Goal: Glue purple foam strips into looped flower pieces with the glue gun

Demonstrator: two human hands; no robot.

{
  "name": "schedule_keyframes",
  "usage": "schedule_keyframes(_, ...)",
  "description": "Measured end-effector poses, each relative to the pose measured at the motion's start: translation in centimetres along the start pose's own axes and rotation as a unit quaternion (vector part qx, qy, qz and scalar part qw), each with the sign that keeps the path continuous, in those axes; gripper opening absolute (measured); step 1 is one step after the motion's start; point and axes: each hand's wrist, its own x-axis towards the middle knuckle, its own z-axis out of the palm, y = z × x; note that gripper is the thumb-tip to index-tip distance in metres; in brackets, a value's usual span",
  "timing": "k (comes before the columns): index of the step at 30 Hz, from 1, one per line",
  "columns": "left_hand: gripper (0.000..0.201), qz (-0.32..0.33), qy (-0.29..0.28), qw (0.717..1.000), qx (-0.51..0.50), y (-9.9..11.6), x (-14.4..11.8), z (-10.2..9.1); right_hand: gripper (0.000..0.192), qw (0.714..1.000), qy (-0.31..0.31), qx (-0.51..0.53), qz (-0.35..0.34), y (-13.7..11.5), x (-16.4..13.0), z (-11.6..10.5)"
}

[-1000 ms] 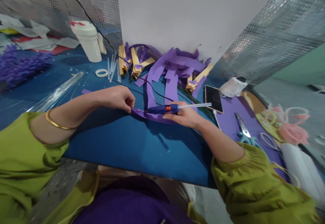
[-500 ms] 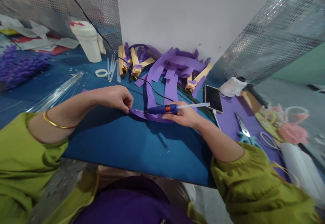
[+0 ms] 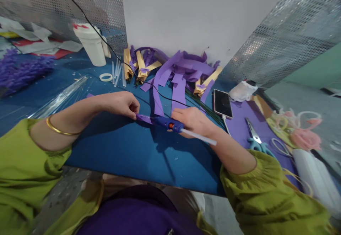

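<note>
Between thumb and finger, my left hand (image 3: 125,104) pinches the left end of a narrow purple strip (image 3: 145,118) above the blue table. A shiny line, like glue, runs along the strip. My right hand (image 3: 195,121) is closed around a blue glue gun (image 3: 169,123), its nozzle pointing left at the strip. A translucent glue stick (image 3: 199,136) juts from the gun's back, slanting down to the right. The strip's right part is hidden behind the gun and hand. A black cord (image 3: 114,52) passes from the upper left toward my right hand.
Purple strips (image 3: 181,71) lie heaped at the back, beside small wrapped lavender bunches (image 3: 144,68). Glue sticks (image 3: 117,72), a tape ring (image 3: 106,77) and a white cup (image 3: 92,46) stand left. On the right are a phone (image 3: 222,103) and scissors (image 3: 255,135).
The glue gun has tilted, its rear end and glue stick swinging downward toward me. My right hand has turned with it. My left hand has barely moved.
</note>
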Motion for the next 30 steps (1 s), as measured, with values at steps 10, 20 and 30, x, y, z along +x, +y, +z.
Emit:
schedule_keyframes(10,0.018,0.008,0.017,1.000,-0.001,0.8,-0.4,-0.5,0.012,0.986,-0.079,-0.143,-0.030,-1.3,0.3,-1.4)
schedule_keyframes(20,0.017,0.034,0.055,0.997,0.040,0.8,-0.6,-0.4,0.040,0.990,0.000,0.096,0.100,-0.6,-0.4,-1.8)
schedule_keyframes(30,0.016,0.056,0.064,0.993,0.079,0.4,-0.3,-0.1,0.047,0.838,-0.042,0.474,0.266,1.3,-0.5,-1.8)
